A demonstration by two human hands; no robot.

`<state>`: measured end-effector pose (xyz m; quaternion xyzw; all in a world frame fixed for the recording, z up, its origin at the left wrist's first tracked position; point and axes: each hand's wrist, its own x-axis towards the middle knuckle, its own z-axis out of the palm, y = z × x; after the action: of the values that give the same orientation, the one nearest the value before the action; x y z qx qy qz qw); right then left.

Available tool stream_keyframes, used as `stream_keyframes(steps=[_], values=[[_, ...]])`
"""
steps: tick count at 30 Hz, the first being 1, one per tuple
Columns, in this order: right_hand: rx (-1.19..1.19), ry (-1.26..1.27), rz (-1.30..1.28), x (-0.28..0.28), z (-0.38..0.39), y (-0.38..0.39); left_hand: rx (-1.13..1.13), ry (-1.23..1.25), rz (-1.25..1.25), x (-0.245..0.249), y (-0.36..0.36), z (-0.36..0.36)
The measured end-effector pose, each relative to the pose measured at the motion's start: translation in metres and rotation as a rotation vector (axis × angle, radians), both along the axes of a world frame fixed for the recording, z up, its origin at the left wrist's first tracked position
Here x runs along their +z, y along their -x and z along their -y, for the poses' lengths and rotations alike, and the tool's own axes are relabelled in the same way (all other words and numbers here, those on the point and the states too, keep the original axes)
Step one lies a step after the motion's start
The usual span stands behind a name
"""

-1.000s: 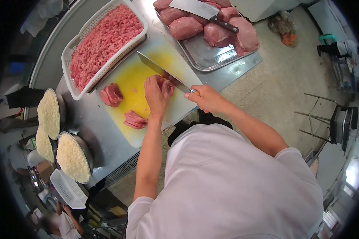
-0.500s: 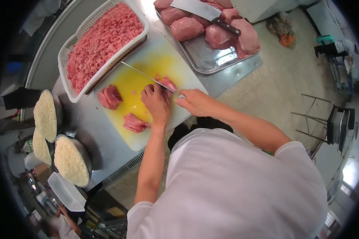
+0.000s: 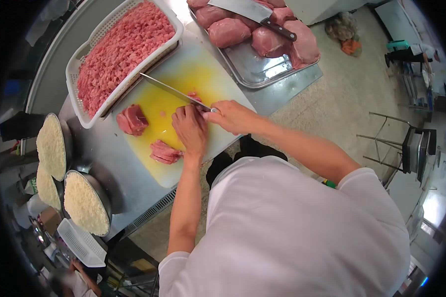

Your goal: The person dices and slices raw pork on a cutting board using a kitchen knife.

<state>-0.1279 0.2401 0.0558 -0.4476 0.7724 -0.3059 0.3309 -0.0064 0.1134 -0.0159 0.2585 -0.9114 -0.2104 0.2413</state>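
My right hand (image 3: 230,117) is closed round the handle of a long knife (image 3: 167,89), whose blade slants up and left over the cutting board (image 3: 156,171). Just below the blade, my left hand (image 3: 190,129) presses curled fingers onto a piece of raw meat that it mostly covers. A few pink bits of meat (image 3: 194,96) show beyond the blade. Left of my left hand lie a chunk of meat (image 3: 132,120) and a small stack of sliced meat (image 3: 165,152), both on the yellow-stained board.
A white basket of diced meat (image 3: 126,54) stands beyond the board. At the upper right, a metal tray (image 3: 250,79) holds large meat pieces with a cleaver (image 3: 252,14) on top. Several bowls of pale crumbs (image 3: 86,203) stand left. A co-worker (image 3: 79,282) is at lower left.
The knife and my right hand have moved left, closer to my left hand. Less of the cut meat shows beyond the blade. The view has shifted slightly.
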Motion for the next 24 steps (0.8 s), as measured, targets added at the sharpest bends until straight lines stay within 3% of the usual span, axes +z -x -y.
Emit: stream_keyframes(steps=[3, 5, 6, 7, 8, 9, 10, 11, 12, 13, 14, 16, 17, 19, 20, 22, 24], values=[[-0.036, -0.196, 0.183, 0.03, -0.003, 0.008, -0.008, -0.038, -0.091, -0.002, 0.001, 0.004], [0.079, 0.032, 0.002, 0.027, -0.031, -0.012, -0.01, -0.071, -0.101, -0.003, -0.008, 0.004], [0.048, 0.202, -0.078, -0.004, -0.039, -0.026, -0.054, -0.089, -0.104, -0.007, -0.008, 0.005], [0.014, 0.362, -0.188, -0.042, -0.035, -0.034, -0.086, -0.606, -0.265, -0.015, -0.006, 0.002], [0.09, 0.308, -0.172, -0.057, -0.029, -0.028, -0.15, -0.539, -0.304, -0.008, -0.002, 0.0], [0.127, 0.213, -0.137, -0.057, -0.012, -0.023, -0.13, -0.268, -0.151, -0.006, -0.005, 0.003], [0.052, 0.279, -0.03, -0.061, -0.002, -0.023, -0.166, -0.258, -0.228, -0.021, -0.007, 0.007], [0.016, 0.142, -0.044, -0.06, 0.011, -0.022, -0.195, -0.318, -0.252, -0.013, -0.004, 0.004], [-0.1, 0.068, 0.129, -0.063, 0.015, -0.019, -0.194, -0.193, -0.13, -0.005, -0.005, 0.005], [-0.131, 0.063, 0.165, -0.076, 0.021, -0.02, -0.171, -0.541, -0.282, -0.009, -0.005, 0.003], [-0.112, 0.058, 0.136, -0.054, 0.013, -0.02, -0.146, -0.905, -0.408, -0.018, -0.001, 0.001], [-0.105, 0.038, 0.044, -0.03, 0.0, -0.032, -0.388, -0.719, -0.429, -0.046, -0.016, 0.022], [-0.164, 0.033, 0.024, -0.008, -0.013, -0.035, -0.256, -0.378, -0.383, 0.013, -0.01, -0.007], [-0.089, -0.163, 0.187, 0.031, -0.036, -0.041, -0.384, -0.437, -0.409, 0.009, 0.026, -0.02], [-0.132, -0.177, 0.175, 0.005, -0.032, -0.042, -0.448, -0.485, -0.423, 0.006, 0.039, -0.03], [-0.304, 0.196, 0.027, -0.062, -0.006, -0.053, -0.545, -0.553, -0.441, 0.0, 0.052, -0.037], [-0.285, 0.126, 0.057, -0.05, -0.009, -0.052, -0.6, -0.608, -0.456, -0.007, 0.056, -0.049]])
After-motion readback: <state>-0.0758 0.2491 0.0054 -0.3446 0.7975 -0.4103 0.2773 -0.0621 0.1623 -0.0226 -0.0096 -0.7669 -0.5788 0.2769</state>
